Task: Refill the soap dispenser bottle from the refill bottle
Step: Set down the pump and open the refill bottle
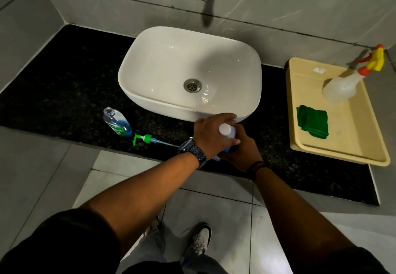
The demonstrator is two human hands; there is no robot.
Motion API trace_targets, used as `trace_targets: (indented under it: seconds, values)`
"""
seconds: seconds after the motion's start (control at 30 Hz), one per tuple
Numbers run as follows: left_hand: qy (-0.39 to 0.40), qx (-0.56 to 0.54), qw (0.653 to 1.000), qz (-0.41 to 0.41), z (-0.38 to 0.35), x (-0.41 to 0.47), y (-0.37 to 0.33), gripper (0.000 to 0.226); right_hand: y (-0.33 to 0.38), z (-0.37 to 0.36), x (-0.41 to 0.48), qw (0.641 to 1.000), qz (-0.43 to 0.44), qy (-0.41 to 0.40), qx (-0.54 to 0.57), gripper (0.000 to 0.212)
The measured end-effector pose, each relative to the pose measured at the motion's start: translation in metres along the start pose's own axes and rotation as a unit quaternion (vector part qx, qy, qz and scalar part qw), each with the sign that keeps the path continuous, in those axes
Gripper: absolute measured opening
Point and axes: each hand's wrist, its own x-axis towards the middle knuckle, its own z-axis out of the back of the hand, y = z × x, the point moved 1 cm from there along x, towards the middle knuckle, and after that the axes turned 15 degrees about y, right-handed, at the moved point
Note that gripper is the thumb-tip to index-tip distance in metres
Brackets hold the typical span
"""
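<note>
White-capped blue refill bottle (227, 132) is being gripped by both hands, left hand (211, 134) and right hand (244, 151), at the black granite counter's (64, 93) 6 o'clock edge.

arms: bare below dark sleeves pushed above the elbows | left hand (211, 135): dark wristwatch (189, 148) with patterned strap | right hand (244, 152): thin dark bands at wrist | legs: light jeans | feet: white sneaker (201, 239), dark trim, at 6 o'clock

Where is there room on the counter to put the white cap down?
Bare counter left of the sink, behind the dispenser. Also between sink and tray. In front it is crowded: pump, both hands on the refill bottle.
</note>
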Motion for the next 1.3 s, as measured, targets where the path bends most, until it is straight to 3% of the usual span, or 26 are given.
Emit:
trace_targets:
  seconds: [0.2,0.33,0.5,0.77,1.0,1.17,1.3]
  values:
    - [-0.109,0.055,0.992,-0.027,0.011,-0.023,0.013,0.058,-0.001,-0.003,0.001,1.000,-0.016,-0.005,0.007,0.074]
    - [-0.095,0.111,0.989,-0.016,0.018,-0.019,0.017,0.051,-0.001,-0.004,0.004,0.999,-0.039,-0.003,0.009,0.072]
    - [-0.077,0.099,0.992,-0.009,0.017,-0.011,0.011,0.034,-0.005,-0.004,0.005,0.999,-0.042,0.004,-0.013,0.076]
    - [-0.203,0.024,0.978,0.041,0.034,-0.016,0.032,0.030,-0.003,-0.002,0.001,1.000,-0.007,-0.011,-0.015,0.069]
    - [-0.083,0.152,0.962,0.212,0.036,-0.066,0.102,0.036,-0.005,-0.007,0.001,0.999,0.015,-0.022,-0.025,0.069]
    - [0.020,0.285,0.934,0.216,0.034,-0.077,0.124,0.029,-0.006,-0.007,0.002,0.999,0.019,-0.029,-0.035,0.068]
    - [0.044,0.329,0.916,0.224,0.032,-0.072,0.130,0.036,-0.005,-0.009,0.001,0.998,0.012,-0.039,-0.042,0.067]
